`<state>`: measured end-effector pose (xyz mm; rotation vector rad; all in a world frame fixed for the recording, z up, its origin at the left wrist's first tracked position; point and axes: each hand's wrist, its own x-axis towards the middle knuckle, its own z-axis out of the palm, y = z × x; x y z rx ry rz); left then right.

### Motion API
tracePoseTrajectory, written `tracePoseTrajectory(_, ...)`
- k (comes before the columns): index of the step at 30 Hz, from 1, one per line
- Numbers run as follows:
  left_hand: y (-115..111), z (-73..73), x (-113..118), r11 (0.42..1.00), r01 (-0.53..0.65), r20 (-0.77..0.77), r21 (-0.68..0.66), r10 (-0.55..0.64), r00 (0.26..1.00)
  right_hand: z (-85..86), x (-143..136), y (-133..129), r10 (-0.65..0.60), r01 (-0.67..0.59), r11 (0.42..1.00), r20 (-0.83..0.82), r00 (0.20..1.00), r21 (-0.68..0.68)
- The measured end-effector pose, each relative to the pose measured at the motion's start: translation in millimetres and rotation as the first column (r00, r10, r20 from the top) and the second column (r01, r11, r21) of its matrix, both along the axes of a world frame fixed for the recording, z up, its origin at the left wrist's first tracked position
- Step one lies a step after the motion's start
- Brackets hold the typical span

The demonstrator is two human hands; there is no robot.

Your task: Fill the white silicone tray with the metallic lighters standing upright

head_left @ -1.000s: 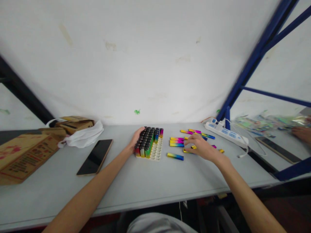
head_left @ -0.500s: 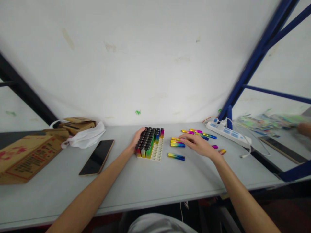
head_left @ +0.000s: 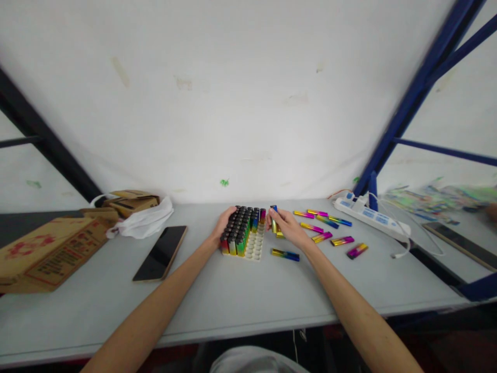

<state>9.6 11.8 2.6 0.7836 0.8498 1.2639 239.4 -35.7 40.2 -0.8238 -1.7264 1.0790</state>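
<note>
A white tray with round holes (head_left: 254, 249) stands mid-table, its left part packed with upright black-topped colored lighters (head_left: 237, 228). Around the left side of this block my left hand (head_left: 222, 225) is closed, its fingertips partly hidden behind it. Just right of the tray, my right hand (head_left: 285, 225) pinches a blue and yellow lighter (head_left: 275, 220), held upright. One yellow-blue lighter (head_left: 285, 255) lies in front of that hand. Several shiny lighters (head_left: 321, 237) are scattered flat to its right.
A phone (head_left: 161, 254), a white plastic bag (head_left: 145, 220) and cardboard boxes (head_left: 50, 248) are on the left. On the right are a power strip (head_left: 373, 216), a blue metal frame (head_left: 404, 109), another phone (head_left: 462, 241) and a blurred hand of another person (head_left: 492, 212).
My right hand has moved left toward the tray and now has a lighter raised upright in its fingers. My left hand stays at the block. The view has shifted slightly.
</note>
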Motion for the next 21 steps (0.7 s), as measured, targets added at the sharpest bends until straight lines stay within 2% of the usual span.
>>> tracePoseTrajectory(4,3.4,-3.7,-0.5,1.0,0.007,-0.012,-0.016,-0.008,1.0,-13.3,-8.7,-9.3,0.038,-0.048,0.988,-0.073,0.997,-0.145)
tracePoseTrajectory(7,3.7,-5.1,-0.6,1.0,0.013,-0.004,-0.014,-0.013,1.0,-22.4,-15.3,-11.5,-0.042,0.035,0.981,-0.032,0.999,-0.193)
tracePoseTrajectory(13,5.5,-5.5,0.1,1.0,0.018,0.012,-0.01,-0.018,1.0,-25.8,-21.2,-15.2,-0.236,0.234,0.972,0.185,0.954,0.037)
tracePoseTrajectory(21,4.2,-3.0,0.6,1.0,0.005,-0.005,0.007,-0.005,1.0,-27.4,-28.1,-19.5,-0.396,0.367,0.918,0.264,0.88,0.153)
